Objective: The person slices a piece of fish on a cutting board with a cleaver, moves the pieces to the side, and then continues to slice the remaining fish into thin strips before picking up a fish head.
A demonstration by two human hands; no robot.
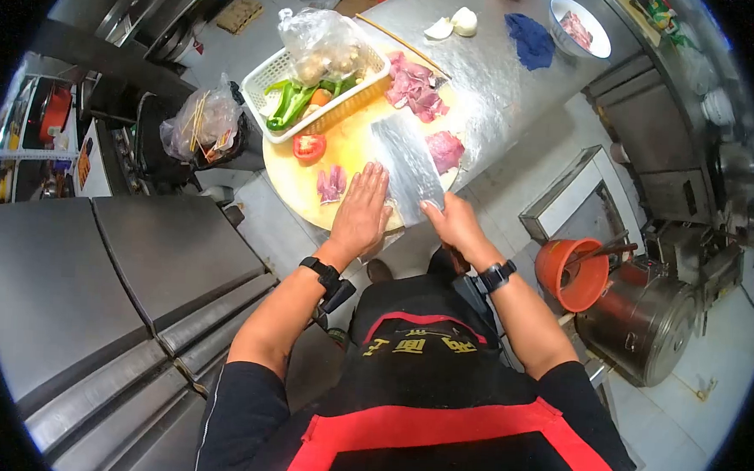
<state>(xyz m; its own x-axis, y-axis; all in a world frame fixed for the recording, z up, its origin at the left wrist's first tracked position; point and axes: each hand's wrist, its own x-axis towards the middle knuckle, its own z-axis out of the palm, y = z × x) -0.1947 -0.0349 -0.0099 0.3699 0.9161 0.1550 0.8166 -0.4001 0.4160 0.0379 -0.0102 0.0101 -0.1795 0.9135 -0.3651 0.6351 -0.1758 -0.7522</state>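
My right hand [457,221] grips the handle of a broad steel cleaver [409,165] whose blade lies flat across a round wooden cutting board [352,145]. My left hand [362,211] rests flat, fingers together, on the board's near edge beside the blade. Small pink meat slices [331,183] lie just left of my left hand. A chunk of raw meat [445,149] sits right of the blade, and a larger pile of raw meat [414,86] lies at the board's far side. A halved tomato [309,147] sits on the board's left.
A white basket [275,70] holds green peppers and a bag of mushrooms. Onion halves [454,23], a blue cloth [530,40] and a bowl of meat [580,28] sit on the steel counter. An orange bucket [571,274] stands at the right.
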